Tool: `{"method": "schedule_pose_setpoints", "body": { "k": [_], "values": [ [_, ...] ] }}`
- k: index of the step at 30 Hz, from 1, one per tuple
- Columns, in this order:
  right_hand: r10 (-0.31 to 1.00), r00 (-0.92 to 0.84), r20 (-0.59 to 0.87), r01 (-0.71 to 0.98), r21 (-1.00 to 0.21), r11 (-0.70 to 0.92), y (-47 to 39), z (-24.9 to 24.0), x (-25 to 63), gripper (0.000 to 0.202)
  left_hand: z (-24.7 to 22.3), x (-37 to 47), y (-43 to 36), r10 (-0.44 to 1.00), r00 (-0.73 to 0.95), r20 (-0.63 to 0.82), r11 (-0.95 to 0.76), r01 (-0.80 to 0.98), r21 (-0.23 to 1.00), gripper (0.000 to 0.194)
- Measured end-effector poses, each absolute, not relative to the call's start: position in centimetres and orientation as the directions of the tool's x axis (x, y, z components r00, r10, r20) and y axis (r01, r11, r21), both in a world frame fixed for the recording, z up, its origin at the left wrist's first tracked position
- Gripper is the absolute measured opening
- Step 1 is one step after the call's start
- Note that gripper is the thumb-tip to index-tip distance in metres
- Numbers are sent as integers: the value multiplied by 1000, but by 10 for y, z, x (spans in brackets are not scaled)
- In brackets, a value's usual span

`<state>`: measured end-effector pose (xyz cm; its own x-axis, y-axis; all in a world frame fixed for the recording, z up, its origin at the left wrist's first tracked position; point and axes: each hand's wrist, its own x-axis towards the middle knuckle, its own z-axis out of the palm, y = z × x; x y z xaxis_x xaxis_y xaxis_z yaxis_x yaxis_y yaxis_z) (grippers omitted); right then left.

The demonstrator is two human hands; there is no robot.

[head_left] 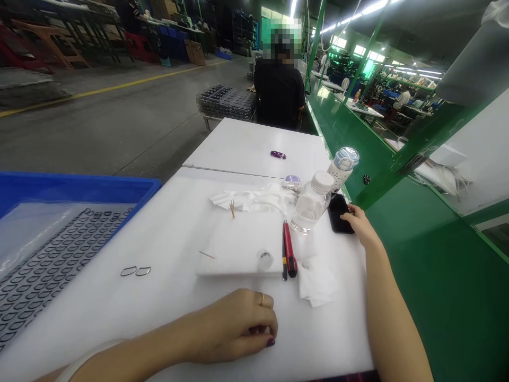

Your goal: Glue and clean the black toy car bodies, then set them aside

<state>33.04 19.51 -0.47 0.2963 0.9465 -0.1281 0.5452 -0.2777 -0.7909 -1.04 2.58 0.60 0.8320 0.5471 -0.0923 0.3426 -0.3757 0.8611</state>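
My left hand (248, 326) rests on the white table (170, 297) near its front edge, fingers curled in and a ring on one finger; whatever they may enclose is hidden. At the table's right edge, my right hand (358, 220) has its fingers on a black phone (340, 214). Between the hands lie a red cutter (289, 249), a thin dark tool (284, 260) and a crumpled white tissue (316, 281). A white foam block (238, 239) carries a small clear cup (264, 258) and upright wooden sticks (233, 209).
A clear bottle (312, 204) and a dotted bottle (342, 165) stand left of the phone and behind it. Two metal frames (135, 271) lie at the left. A blue tray (147, 185) holds rows of parts. A person (279, 90) sits beyond the table.
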Motion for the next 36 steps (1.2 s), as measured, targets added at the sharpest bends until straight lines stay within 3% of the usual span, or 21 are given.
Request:
{"method": "schedule_pose_setpoints", "body": {
  "k": [6,12,22,25,29,36],
  "values": [
    [957,243,-158,551,-789,-270,186,5,332,75,6,-9,26,543,833,-108,-368,351,861,9],
    [952,286,-109,555,-791,-258,195,-6,333,60,7,-10,26,551,831,-81,-378,335,863,10],
    [931,365,-11,636,-728,-258,204,-20,327,75,4,-11,25,546,836,-56,-398,317,861,10],
    [928,370,-47,614,-737,-282,201,-12,326,75,6,-11,25,549,833,-61,-389,320,864,10],
    [949,282,-143,526,-804,-278,194,1,333,53,7,-10,25,554,830,-65,-386,325,864,11],
    [953,220,-208,456,-842,-288,186,12,333,67,8,-10,25,553,829,-80,-397,346,850,9]
  ]
}}
